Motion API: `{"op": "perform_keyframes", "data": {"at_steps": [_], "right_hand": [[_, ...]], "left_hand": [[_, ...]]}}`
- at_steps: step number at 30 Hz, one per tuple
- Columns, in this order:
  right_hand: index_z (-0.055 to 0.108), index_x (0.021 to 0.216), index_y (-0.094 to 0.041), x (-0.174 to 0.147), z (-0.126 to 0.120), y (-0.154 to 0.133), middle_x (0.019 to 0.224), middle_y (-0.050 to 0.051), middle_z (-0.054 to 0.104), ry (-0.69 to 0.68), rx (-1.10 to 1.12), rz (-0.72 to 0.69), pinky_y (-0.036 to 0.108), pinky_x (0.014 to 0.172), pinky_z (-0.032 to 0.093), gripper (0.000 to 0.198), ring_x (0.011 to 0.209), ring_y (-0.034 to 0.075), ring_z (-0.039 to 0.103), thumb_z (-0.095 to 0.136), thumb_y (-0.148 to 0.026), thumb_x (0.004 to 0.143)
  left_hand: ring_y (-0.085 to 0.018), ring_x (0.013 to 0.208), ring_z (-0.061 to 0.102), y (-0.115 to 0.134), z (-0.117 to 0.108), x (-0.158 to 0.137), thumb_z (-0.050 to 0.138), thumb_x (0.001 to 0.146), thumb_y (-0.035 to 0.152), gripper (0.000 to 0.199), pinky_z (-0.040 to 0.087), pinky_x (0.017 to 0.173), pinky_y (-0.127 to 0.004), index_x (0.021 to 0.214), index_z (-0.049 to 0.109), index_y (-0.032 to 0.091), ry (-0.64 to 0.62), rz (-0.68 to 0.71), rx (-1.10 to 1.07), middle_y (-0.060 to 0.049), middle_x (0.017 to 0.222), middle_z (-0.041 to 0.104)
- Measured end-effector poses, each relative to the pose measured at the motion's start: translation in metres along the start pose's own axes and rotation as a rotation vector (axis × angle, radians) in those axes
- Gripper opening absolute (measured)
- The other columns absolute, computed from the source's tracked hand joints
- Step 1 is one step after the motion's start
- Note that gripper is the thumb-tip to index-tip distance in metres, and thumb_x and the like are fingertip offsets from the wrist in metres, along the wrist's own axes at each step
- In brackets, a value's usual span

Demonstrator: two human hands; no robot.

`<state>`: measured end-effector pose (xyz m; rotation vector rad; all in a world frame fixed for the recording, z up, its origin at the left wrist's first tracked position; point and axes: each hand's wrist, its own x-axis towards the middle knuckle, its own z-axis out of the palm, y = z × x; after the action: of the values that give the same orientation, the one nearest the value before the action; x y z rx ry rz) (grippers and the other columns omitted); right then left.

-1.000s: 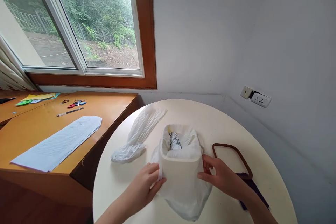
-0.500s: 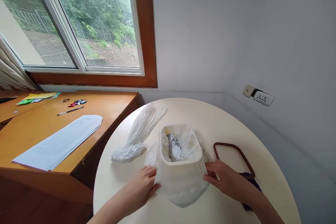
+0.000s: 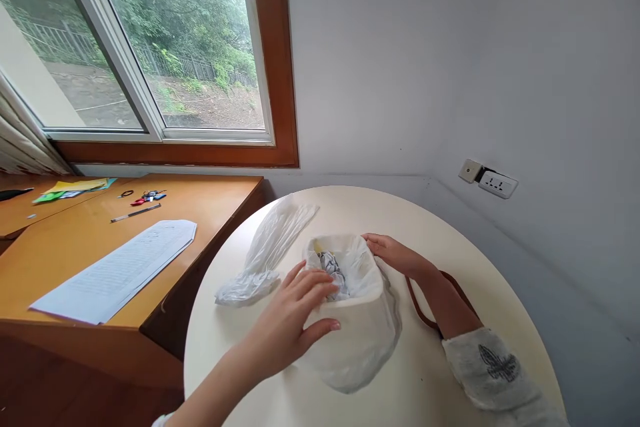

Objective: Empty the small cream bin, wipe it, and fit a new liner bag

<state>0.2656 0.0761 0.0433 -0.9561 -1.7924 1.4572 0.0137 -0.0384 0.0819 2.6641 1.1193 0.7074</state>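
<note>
The left hand (image 3: 295,312) is loosely spread, thumb (image 3: 320,331) parted from fingers (image 3: 321,293); beyond and right of it, the right hand (image 3: 393,252) points leftward, forearm (image 3: 450,303) slanting.

The rounded plastic-lined bin (image 3: 357,323) is white, the round worktop (image 3: 425,230) cream — the grey cloth sleeve (image 3: 470,357) bears a black motif (image 3: 500,363).

In front of you, the bin liner (image 3: 353,323) is of thin white plastic, wrinkled and partly see-through, and the crumpled paper (image 3: 334,272) inside it looks rough. The loose bag (image 3: 273,247) is also thin plastic, with a slight shine. You can see that the round surface (image 3: 430,360) is smooth, the orange-brown surface (image 3: 220,210) is glossy wood, and your sleeve (image 3: 485,383) is matt cloth.
</note>
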Motion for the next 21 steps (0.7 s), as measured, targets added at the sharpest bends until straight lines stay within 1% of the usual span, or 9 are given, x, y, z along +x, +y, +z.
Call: {"op": "perform_keyframes", "data": {"at_steps": [2, 4, 6, 9, 12, 15, 18, 21], "right_hand": [[0.06, 0.085, -0.019, 0.004, 0.0, 0.004, 0.082, 0.001, 0.059, 0.014, 0.023, -0.009, 0.029, 0.073, 0.041, 0.031, 0.075, 0.015, 0.052, 0.053, -0.049, 0.079], [0.056, 0.072, -0.018, 0.004, -0.003, 0.004, 0.07, -0.002, 0.052, 0.076, -0.021, -0.021, 0.025, 0.065, 0.037, 0.03, 0.065, 0.011, 0.046, 0.056, -0.047, 0.077], [0.054, 0.069, -0.018, 0.002, -0.01, -0.001, 0.067, -0.003, 0.048, 0.125, -0.087, -0.046, 0.024, 0.062, 0.034, 0.029, 0.063, 0.01, 0.042, 0.058, -0.046, 0.076], [0.054, 0.07, -0.018, 0.002, -0.023, -0.013, 0.067, -0.003, 0.047, 0.204, -0.128, -0.087, 0.024, 0.059, 0.032, 0.029, 0.063, 0.01, 0.041, 0.057, -0.046, 0.076], [0.053, 0.071, -0.019, 0.006, -0.037, -0.02, 0.067, -0.003, 0.048, 0.315, -0.147, -0.118, 0.024, 0.058, 0.033, 0.029, 0.062, 0.011, 0.042, 0.056, -0.047, 0.076], [0.054, 0.073, -0.02, 0.011, -0.047, -0.014, 0.069, -0.002, 0.051, 0.395, -0.223, -0.105, 0.025, 0.059, 0.035, 0.029, 0.063, 0.012, 0.045, 0.055, -0.048, 0.075], [0.056, 0.07, -0.019, 0.013, -0.047, 0.002, 0.068, -0.001, 0.054, 0.375, -0.305, -0.05, 0.026, 0.06, 0.037, 0.029, 0.063, 0.012, 0.047, 0.055, -0.047, 0.074], [0.059, 0.065, -0.018, 0.01, -0.041, 0.015, 0.062, -0.001, 0.055, 0.321, -0.358, 0.013, 0.028, 0.058, 0.037, 0.026, 0.059, 0.013, 0.047, 0.059, -0.044, 0.07]], "left_hand": [[-0.019, 0.107, 0.05, 0.0, 0.006, 0.002, 0.047, 0.088, 0.027, 0.013, 0.021, 0.109, -0.047, 0.095, 0.056, 0.021, -0.004, 0.029, 0.014, -0.004, 0.102, 0.06], [-0.018, 0.104, 0.051, -0.001, 0.007, 0.002, 0.047, 0.088, 0.026, 0.012, 0.021, 0.11, -0.046, 0.085, 0.056, 0.019, 0.005, 0.035, 0.02, -0.003, 0.091, 0.062], [-0.017, 0.102, 0.052, -0.002, 0.005, 0.002, 0.048, 0.087, 0.027, 0.013, 0.024, 0.109, -0.044, 0.081, 0.056, 0.019, 0.001, 0.044, 0.025, -0.002, 0.083, 0.061], [-0.017, 0.101, 0.052, -0.004, 0.0, 0.001, 0.048, 0.087, 0.029, 0.016, 0.026, 0.108, -0.043, 0.076, 0.054, 0.019, -0.011, 0.064, 0.027, -0.001, 0.077, 0.059], [-0.016, 0.101, 0.052, -0.005, -0.001, 0.0, 0.049, 0.087, 0.031, 0.015, 0.025, 0.109, -0.042, 0.078, 0.054, 0.019, -0.019, 0.081, 0.007, -0.001, 0.079, 0.059], [-0.015, 0.101, 0.052, -0.006, 0.001, -0.002, 0.05, 0.086, 0.031, 0.015, 0.025, 0.11, -0.041, 0.078, 0.052, 0.019, -0.007, 0.081, -0.025, -0.003, 0.089, 0.059], [-0.016, 0.104, 0.051, -0.006, 0.0, -0.005, 0.05, 0.086, 0.03, 0.015, 0.023, 0.111, -0.042, 0.077, 0.051, 0.019, -0.013, 0.066, -0.048, -0.004, 0.097, 0.057], [-0.017, 0.107, 0.051, -0.004, -0.003, -0.007, 0.049, 0.086, 0.028, 0.012, 0.021, 0.111, -0.044, 0.079, 0.052, 0.019, -0.045, 0.055, -0.059, -0.005, 0.099, 0.058]]}}
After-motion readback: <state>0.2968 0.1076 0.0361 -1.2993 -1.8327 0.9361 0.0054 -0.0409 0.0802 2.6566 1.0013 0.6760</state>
